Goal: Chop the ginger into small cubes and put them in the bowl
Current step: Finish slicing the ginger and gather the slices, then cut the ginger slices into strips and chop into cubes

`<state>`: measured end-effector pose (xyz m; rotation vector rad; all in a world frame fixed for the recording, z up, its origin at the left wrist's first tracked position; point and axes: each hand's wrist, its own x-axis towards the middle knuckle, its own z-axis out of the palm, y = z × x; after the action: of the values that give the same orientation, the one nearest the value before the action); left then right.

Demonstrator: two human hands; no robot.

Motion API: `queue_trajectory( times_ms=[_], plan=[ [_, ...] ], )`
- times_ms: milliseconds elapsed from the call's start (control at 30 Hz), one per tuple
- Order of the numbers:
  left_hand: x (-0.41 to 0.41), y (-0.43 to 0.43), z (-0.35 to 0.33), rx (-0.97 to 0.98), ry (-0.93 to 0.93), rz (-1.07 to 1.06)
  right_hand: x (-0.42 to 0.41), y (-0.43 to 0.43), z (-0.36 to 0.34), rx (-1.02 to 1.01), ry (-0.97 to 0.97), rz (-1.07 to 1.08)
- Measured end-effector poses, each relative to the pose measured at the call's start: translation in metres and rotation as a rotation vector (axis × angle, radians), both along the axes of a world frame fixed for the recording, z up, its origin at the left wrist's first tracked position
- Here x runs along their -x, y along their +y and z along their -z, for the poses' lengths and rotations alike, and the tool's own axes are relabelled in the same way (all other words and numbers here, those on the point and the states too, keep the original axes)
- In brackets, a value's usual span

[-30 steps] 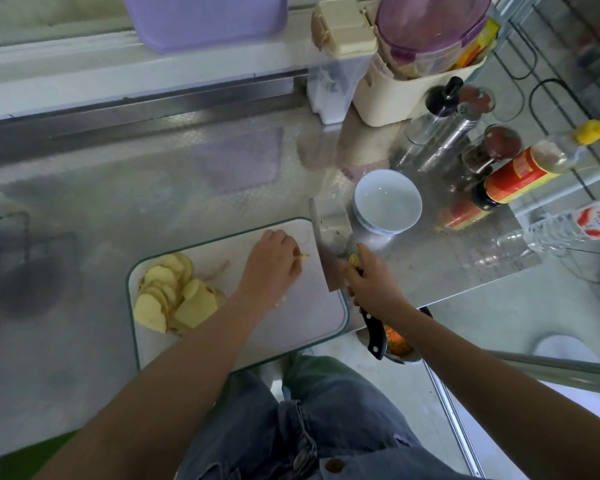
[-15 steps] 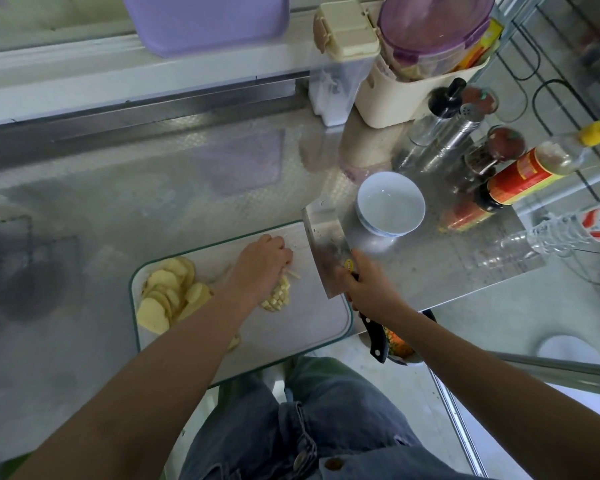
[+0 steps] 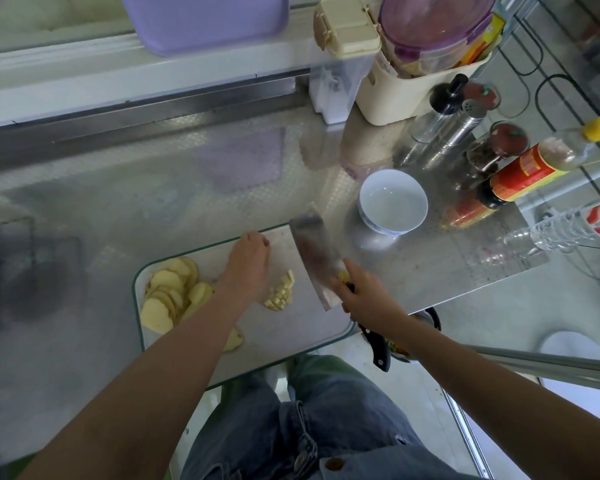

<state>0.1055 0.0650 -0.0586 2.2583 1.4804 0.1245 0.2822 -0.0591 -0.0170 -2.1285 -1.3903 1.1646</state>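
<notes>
– Denim knees nearest. Board?
– White cutting board (image 3: 291,327): ginger cubes (image 3: 281,289) mid-board, ginger slices (image 3: 168,292) piled left.
– Hands?
– Left hand (image 3: 248,268) rests beside the cubes, fingers loose, grasping nothing. Right hand (image 3: 361,299) clasps the cleaver (image 3: 314,254), whose blade stands between cubes and bowl (image 3: 392,202). Bottles (image 3: 527,168) crowd beyond.

1. Brightly, evenly lit by soft diffuse light; palest along the upper left of the frame.
2. Glares and mirrors hazily across the steel counter (image 3: 153,202) at centre; only faint shadows.
3. Smears with motion at the cleaver (image 3: 312,258) and left hand (image 3: 248,268).
4. Bows straight lines near the edges.
</notes>
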Motion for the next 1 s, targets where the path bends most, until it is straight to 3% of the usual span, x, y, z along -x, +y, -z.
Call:
queue_trajectory(
  times_ms=[133, 333, 433, 633, 867, 1000],
  plan=[
    [0.019, 0.007, -0.009, 0.068, -0.281, -0.448, 0.014, -0.008, 0.006, 0.000, -0.028, -0.322],
    [0.042, 0.002, -0.006, 0.056, -0.383, -0.662, 0.023, -0.023, 0.020, 0.009, -0.158, -0.602],
    [0.044, -0.008, -0.006, 0.046, -0.376, -0.623, 0.019, -0.021, 0.024, -0.016, -0.200, -0.604],
    [0.039, -0.024, -0.011, 0.027, -0.275, -0.402, 0.001, 0.004, 0.026, -0.091, -0.269, -0.367],
    [0.035, -0.046, -0.004, 0.048, -0.064, 0.060, -0.004, 0.005, 0.024, -0.132, -0.176, -0.198],
    [0.035, -0.056, 0.000, 0.064, -0.070, 0.101, -0.003, -0.003, 0.023, -0.131, -0.136, -0.158]
  ],
)
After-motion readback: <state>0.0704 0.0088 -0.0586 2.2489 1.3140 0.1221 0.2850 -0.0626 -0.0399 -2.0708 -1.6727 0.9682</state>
